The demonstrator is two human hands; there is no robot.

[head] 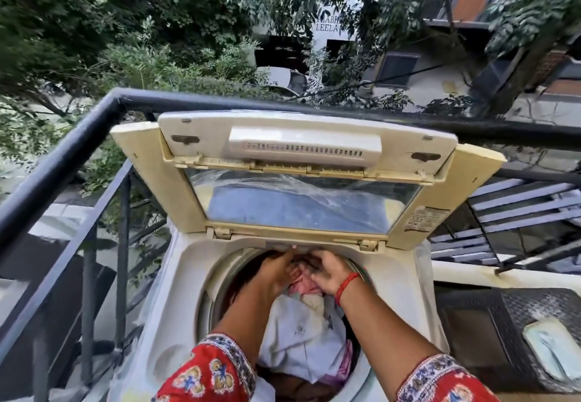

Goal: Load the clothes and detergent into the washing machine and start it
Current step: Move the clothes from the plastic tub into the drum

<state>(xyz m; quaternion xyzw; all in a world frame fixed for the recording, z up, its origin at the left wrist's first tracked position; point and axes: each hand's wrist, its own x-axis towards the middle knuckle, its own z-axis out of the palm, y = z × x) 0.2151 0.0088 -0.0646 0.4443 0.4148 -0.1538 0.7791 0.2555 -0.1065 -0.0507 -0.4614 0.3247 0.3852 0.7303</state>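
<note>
A cream top-loading washing machine (188, 282) stands in front of me with its folding lid (301, 150) raised. Inside the round drum lie clothes: a white shirt (301, 338) on top, a pink garment (303, 285) behind it. Both my arms reach into the drum. My left hand (278, 271) and my right hand (328, 271) are at the far rim, fingers curled into dark and pink cloth there. A red thread band circles my right wrist. No detergent shows in this view.
A black metal railing (78, 137) runs along the left and behind the machine, with trees and buildings beyond. To the right stands a dark woven basket (503, 313) holding a pale object. A metal stair (518, 213) descends at the right.
</note>
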